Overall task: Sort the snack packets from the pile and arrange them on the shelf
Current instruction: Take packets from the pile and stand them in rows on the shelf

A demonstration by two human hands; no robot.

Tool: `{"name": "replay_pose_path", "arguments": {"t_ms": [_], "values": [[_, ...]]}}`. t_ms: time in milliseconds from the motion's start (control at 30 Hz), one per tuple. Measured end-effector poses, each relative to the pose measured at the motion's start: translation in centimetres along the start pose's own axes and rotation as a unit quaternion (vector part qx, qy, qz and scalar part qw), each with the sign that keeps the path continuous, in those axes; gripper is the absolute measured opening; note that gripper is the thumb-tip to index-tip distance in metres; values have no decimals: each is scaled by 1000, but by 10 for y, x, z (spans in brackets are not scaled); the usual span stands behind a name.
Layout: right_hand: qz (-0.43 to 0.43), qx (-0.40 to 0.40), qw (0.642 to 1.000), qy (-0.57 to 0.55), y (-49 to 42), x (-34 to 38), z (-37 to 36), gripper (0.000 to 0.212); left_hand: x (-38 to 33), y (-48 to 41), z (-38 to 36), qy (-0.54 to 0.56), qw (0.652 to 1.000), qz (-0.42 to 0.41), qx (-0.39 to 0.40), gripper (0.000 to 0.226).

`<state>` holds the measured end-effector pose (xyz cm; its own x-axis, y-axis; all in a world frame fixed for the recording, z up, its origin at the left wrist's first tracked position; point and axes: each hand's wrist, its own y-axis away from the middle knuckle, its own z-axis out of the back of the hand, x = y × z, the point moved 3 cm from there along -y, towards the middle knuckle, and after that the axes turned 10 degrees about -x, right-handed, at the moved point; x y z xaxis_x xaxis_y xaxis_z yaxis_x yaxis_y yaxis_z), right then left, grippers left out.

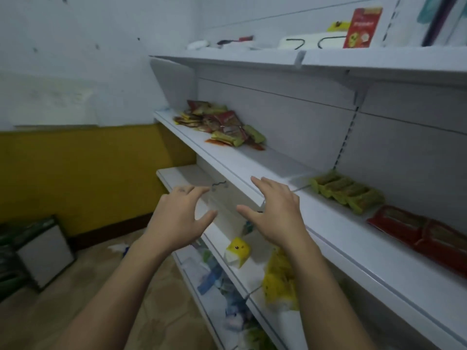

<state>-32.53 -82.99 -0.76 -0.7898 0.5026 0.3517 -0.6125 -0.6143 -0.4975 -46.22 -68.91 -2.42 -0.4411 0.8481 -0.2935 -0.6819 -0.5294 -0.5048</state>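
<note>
- The pile of snack packets (219, 125) lay on the white shelf (252, 162), well past the fingertips of both hands and a bit to their left.
- The packets in the pile were flat and shiny, red, green and yellow, all mixed up and lying on top of each other.
- Some green packets (346, 192) lay in a neat row on the same shelf, to the right of the right hand's fingers.
- Flat red packets (417, 233) lay side by side just past the green ones, farther right again.
- The shelf was a long, smooth, white board with a thin line along its front edge.
- The left hand (182, 213) was empty, with its fingers spread and a little bent, in the air in front of the shelf.
- The right hand (275, 210) was empty too, with its fingers spread out over the shelf's front edge; I could not tell if they touched it.
- A top shelf (227, 59) sat high above the fingers, and a tall red box (362, 27) stood on it.
- A lower shelf (177, 173) sat under the hands.
- A small yellow box (238, 251) with a little face sat on it, below the right hand's thumb.
- A crinkly yellow bag (278, 281) lay near that box, under the right wrist.
- The wall (88, 173) to the left of the fingers was yellow low down and white higher up.
</note>
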Motion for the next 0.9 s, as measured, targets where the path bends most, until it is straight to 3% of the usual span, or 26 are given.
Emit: {"name": "replay_pose_path", "arguments": {"t_ms": [433, 900], "values": [[37, 51, 997, -46, -82, 37, -100, 76, 83, -51, -19, -31, 998, 60, 1, 60], [1, 34, 995, -88, -263, 12, -219, 74, 161, -240, -100, -73, 997, 24, 33, 59]]}}
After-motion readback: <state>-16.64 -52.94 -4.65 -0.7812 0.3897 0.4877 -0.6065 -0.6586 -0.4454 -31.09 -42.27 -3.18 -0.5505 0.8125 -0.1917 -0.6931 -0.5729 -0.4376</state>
